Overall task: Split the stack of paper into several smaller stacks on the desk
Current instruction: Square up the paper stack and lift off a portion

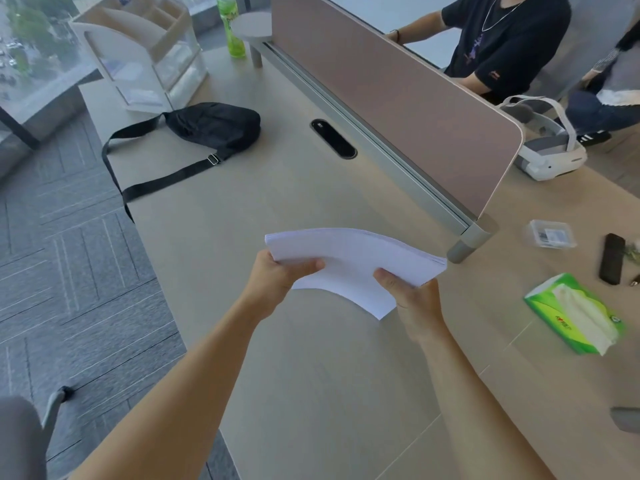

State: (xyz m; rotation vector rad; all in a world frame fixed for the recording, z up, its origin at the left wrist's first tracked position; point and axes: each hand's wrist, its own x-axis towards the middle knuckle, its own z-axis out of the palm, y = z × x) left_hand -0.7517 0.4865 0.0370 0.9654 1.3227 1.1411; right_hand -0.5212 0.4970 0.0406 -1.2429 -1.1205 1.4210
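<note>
Here the whole stack of paper (353, 258) is off the worktop (311, 375), held in the air between both hands and bowed a little across its width. The left hand (282, 275) grips the near-left edge, its thumb on the top sheet and its fingers out of sight beneath. The right hand (410, 296) grips the near-right edge the same way, with a loose corner of sheets hanging just to its left. No smaller pile lies on the worktop, so the splitting looks barely begun. To do it well, one hand should probably carry the bulk from below while the other thumb fans the edge, peels off a portion and lays it flat on the surface below the hands. Piles are best set well apart, short of the black bag (214, 128) beyond the left hand and the tissue pack (575, 313) out past the right hand.
</note>
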